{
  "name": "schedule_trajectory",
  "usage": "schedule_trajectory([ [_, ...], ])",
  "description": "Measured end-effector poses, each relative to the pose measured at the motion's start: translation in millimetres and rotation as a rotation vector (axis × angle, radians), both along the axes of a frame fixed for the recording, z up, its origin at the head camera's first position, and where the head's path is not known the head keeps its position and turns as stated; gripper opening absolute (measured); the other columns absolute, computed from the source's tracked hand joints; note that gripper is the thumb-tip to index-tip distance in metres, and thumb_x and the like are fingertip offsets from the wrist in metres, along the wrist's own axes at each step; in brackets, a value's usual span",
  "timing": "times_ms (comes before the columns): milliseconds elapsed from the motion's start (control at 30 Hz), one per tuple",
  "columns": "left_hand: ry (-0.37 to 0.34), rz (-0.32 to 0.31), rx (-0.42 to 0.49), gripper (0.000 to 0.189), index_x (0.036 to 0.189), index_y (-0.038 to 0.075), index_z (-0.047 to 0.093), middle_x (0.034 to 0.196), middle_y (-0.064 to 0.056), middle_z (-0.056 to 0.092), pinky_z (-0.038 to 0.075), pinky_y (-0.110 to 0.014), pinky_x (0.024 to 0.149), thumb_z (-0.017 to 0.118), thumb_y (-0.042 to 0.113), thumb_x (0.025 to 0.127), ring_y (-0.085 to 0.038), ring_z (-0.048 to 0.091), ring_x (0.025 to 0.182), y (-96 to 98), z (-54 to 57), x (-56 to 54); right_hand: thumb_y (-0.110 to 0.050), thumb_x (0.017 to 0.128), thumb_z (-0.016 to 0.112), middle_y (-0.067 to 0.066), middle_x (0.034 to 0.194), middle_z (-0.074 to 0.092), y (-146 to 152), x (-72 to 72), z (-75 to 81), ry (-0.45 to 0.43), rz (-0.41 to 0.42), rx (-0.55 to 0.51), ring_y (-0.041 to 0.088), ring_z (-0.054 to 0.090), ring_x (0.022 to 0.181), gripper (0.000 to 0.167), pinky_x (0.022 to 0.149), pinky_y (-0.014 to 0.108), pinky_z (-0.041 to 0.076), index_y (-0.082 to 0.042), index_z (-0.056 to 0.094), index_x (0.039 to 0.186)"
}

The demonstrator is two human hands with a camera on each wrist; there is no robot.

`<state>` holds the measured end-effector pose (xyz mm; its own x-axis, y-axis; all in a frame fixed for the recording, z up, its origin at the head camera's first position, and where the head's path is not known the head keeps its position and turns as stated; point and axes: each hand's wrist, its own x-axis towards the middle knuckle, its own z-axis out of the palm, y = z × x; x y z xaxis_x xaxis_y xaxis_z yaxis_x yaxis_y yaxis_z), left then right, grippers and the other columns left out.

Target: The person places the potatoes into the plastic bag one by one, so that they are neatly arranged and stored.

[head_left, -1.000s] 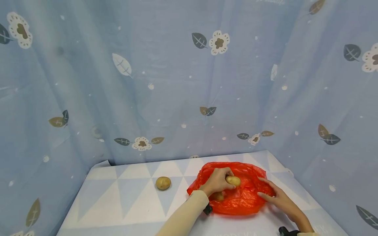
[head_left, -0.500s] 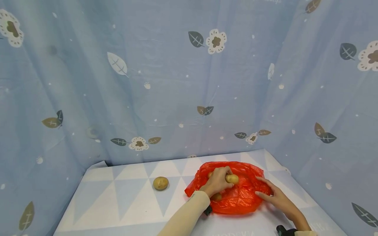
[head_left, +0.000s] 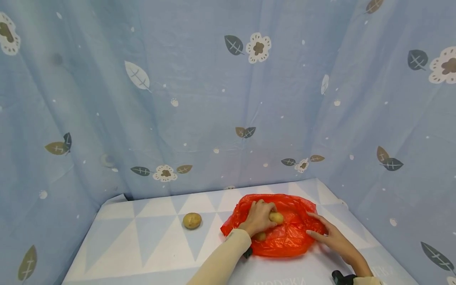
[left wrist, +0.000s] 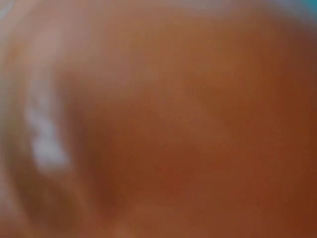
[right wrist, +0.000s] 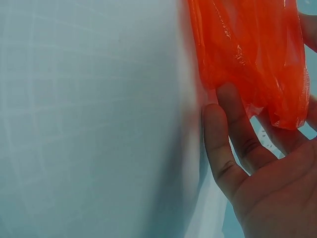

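Observation:
In the head view my left hand [head_left: 259,217] reaches into a red plastic bag [head_left: 290,241] and grips a potato [head_left: 276,217], its fingers curled over the potato's left end. Another potato [head_left: 261,236] lies in the bag below that wrist. At the bag's right side my right hand [head_left: 333,235] rests with fingers and thumb spread against the plastic. Its nearly straight fingers [right wrist: 216,129] touch the bag [right wrist: 252,54] in the right wrist view. The left wrist view is only an orange-brown blur.
A single potato [head_left: 192,220] lies on the table, left of the bag. A white and pale blue triangle-patterned cover [head_left: 121,253] spreads over the table. Blue curtains [head_left: 199,99] with leaf and flower prints hang behind and on both sides.
The left hand has closed further over the potato, covering more of it. A potato glimpsed behind that hand half a second ago is now hidden. The head view has shifted slightly; the right hand stays put.

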<state>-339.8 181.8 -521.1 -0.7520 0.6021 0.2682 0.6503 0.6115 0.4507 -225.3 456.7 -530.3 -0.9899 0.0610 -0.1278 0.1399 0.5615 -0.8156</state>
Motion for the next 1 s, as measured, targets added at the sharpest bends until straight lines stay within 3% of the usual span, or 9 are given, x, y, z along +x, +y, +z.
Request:
schedule_trajectory([
  [267,-0.209,-0.059,0.181,0.038,0.118,0.015,0.073,0.108,0.011,0.064,0.045,-0.026,0.087,0.086,0.027,0.085,-0.009,0.046,0.101,-10.8,9.1,-3.7,-0.041,0.095,0.073,0.024,0.164,0.025,-3.5,-1.5,2.1,-0.008,0.002,0.017,0.05,0.028,0.145,0.077,0.106,0.069,0.038,-0.02,0.034,0.16],
  [467,-0.274,-0.13,0.265,0.034,0.123,0.01,0.07,0.115,0.005,0.068,0.052,-0.024,0.09,0.08,0.023,0.093,-0.011,0.059,0.105,-19.8,20.1,-2.7,-0.041,0.096,0.072,0.026,0.163,0.026,-4.6,-1.1,4.0,-0.021,0.007,0.012,0.05,0.034,0.141,0.078,0.103,0.062,0.046,-0.019,0.033,0.16],
  [633,-0.233,-0.17,0.289,0.025,0.12,0.008,0.07,0.115,0.001,0.07,0.052,-0.025,0.094,0.072,0.02,0.098,-0.011,0.063,0.106,-27.0,34.4,-0.4,-0.042,0.096,0.071,0.026,0.163,0.025,-3.4,-1.2,2.3,-0.028,0.005,0.01,0.049,0.033,0.141,0.078,0.104,0.062,0.046,-0.018,0.033,0.16],
  [833,-0.151,-0.207,0.306,0.021,0.117,0.011,0.071,0.111,-0.001,0.073,0.052,-0.023,0.091,0.072,0.02,0.098,-0.006,0.065,0.103,-41.0,54.3,-0.5,-0.043,0.095,0.072,0.027,0.163,0.025,-2.8,-0.6,-0.2,-0.026,0.004,0.0,0.051,0.032,0.141,0.079,0.103,0.061,0.047,-0.019,0.033,0.16],
  [1000,-0.133,-0.223,0.339,0.019,0.117,0.014,0.07,0.112,-0.004,0.074,0.053,-0.023,0.089,0.072,0.019,0.098,-0.009,0.066,0.102,-58.8,63.8,-2.9,-0.042,0.096,0.071,0.027,0.163,0.023,-4.4,0.0,1.0,-0.024,0.015,0.009,0.052,0.029,0.143,0.079,0.105,0.065,0.043,-0.019,0.032,0.16],
])
